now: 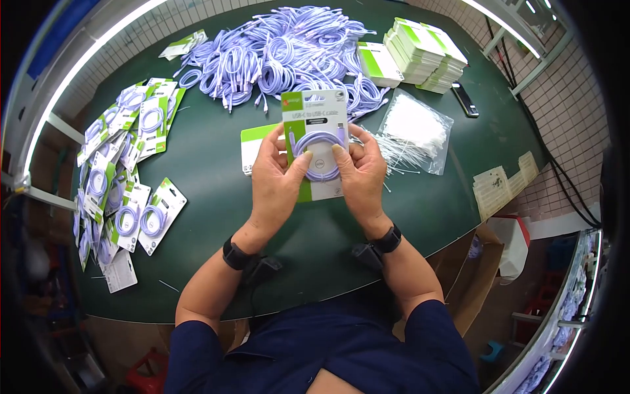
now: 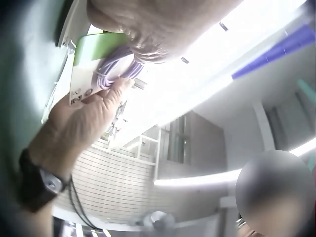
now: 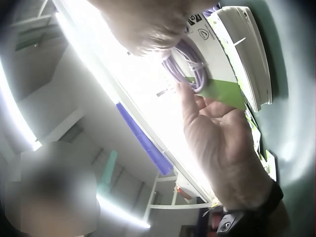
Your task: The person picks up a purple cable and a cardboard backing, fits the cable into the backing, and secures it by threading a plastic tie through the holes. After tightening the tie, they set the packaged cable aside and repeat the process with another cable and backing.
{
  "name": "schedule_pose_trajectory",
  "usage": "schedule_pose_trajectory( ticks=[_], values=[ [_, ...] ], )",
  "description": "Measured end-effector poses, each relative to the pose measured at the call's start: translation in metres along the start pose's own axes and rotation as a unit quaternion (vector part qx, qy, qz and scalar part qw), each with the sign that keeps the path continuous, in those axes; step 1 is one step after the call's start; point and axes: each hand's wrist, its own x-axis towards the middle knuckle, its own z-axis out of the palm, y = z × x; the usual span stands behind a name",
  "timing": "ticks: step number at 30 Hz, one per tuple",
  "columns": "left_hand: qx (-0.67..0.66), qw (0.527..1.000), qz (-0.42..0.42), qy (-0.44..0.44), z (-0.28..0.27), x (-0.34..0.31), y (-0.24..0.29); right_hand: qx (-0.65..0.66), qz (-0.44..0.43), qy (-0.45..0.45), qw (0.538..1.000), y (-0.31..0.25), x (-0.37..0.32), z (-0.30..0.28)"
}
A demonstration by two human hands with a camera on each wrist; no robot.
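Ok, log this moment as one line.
left hand: grips carded cable | right hand: grips carded cable | cable pile: beyond hands | card stack: right of pile

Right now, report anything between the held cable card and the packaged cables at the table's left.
The left hand, holding the cable card, and a card stack on the table intervene; nothing else visible blocks the packaged cables.

Cable card (image 1: 319, 148) between left hand (image 1: 274, 176) and right hand (image 1: 363, 175) over table (image 1: 216, 197), stack (image 1: 251, 151) partly behind left hand, cable heap (image 1: 282, 56) at far side, card piles (image 1: 425, 56) right of heap, phone (image 1: 465, 100) just before piles, tie bag (image 1: 423, 125) right of right hand, loose ties (image 1: 396, 152) between, packs (image 1: 98, 180) along left side, paper (image 1: 502, 187) on right edge
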Motion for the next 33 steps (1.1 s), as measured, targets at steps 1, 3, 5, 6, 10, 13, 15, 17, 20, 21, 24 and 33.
schedule_pose_trajectory(
  ticks=[1, 3, 5, 6, 10, 13, 15, 17, 20, 21, 24, 33],
  values=[
    [0.002, 1.000, -0.002, 0.002, -0.005, -0.001, -0.002, 0.001, 0.003, -0.002, 1.000, 0.000, 0.000, -0.003],
    [-0.073, 0.994, -0.074, -0.019, -0.015, -0.001, -0.003, 0.064, 0.045, -0.064, 0.995, -0.001, 0.002, -0.006],
    [-0.109, 0.987, -0.114, -0.026, -0.023, -0.001, -0.003, 0.097, 0.071, -0.095, 0.988, 0.000, 0.005, -0.009],
    [-0.087, 0.990, -0.104, -0.040, -0.026, -0.001, -0.003, 0.111, 0.087, -0.116, 0.983, 0.000, 0.007, -0.011],
    [-0.045, 0.992, -0.091, -0.074, -0.030, -0.002, 0.000, 0.146, 0.136, -0.151, 0.968, 0.005, 0.008, -0.016],
    [-0.045, 0.992, -0.091, -0.077, -0.030, -0.001, -0.001, 0.159, 0.165, -0.154, 0.961, 0.007, 0.007, -0.018],
    [-0.050, 0.992, -0.085, -0.080, -0.030, -0.002, -0.005, 0.198, 0.160, -0.146, 0.956, 0.011, 0.006, -0.016],
    [-0.054, 0.992, -0.081, -0.077, -0.031, -0.002, -0.007, 0.214, 0.159, -0.145, 0.953, 0.013, 0.005, -0.015],
    [-0.078, 0.988, -0.094, -0.097, -0.035, 0.002, -0.006, 0.203, 0.119, -0.148, 0.961, 0.014, 0.005, -0.012],
    [-0.077, 0.988, -0.092, -0.097, -0.035, 0.003, -0.006, 0.203, 0.116, -0.148, 0.961, 0.014, 0.006, -0.011],
    [-0.088, 0.989, -0.091, -0.082, -0.030, 0.001, -0.009, 0.190, 0.110, -0.129, 0.967, 0.010, 0.003, -0.010],
    [0.043, 0.982, -0.100, -0.153, -0.029, -0.005, 0.006, 0.166, 0.101, -0.100, 0.976, 0.004, 0.004, -0.013]
  ],
)
